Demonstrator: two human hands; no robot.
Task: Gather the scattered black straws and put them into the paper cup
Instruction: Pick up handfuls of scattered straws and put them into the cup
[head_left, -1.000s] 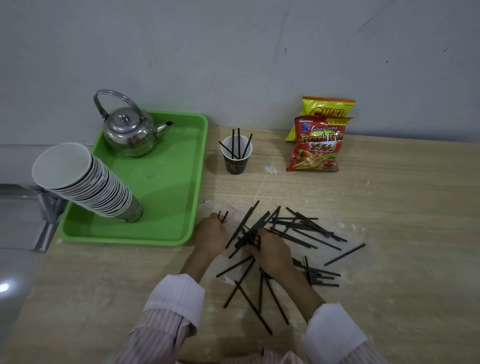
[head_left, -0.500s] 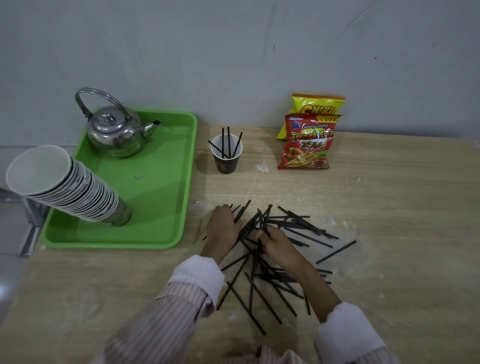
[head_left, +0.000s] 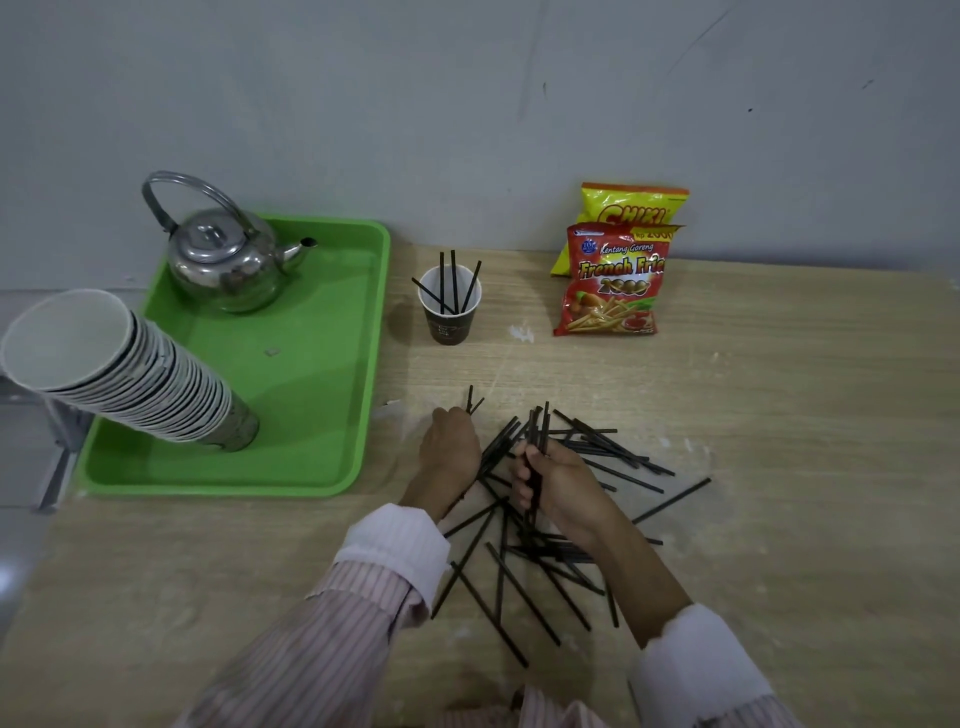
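Black straws (head_left: 540, 431) gripped upright, right hand (head_left: 558, 483) fisted

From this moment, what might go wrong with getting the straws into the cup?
1. The right hand holds a loose bundle of straws; some may slip from the grip on the way.
2. The paper cup is light and already holds leaning straws, so pushing a bundle in could tip it.
3. The lone straw far right of the pile might be missed.
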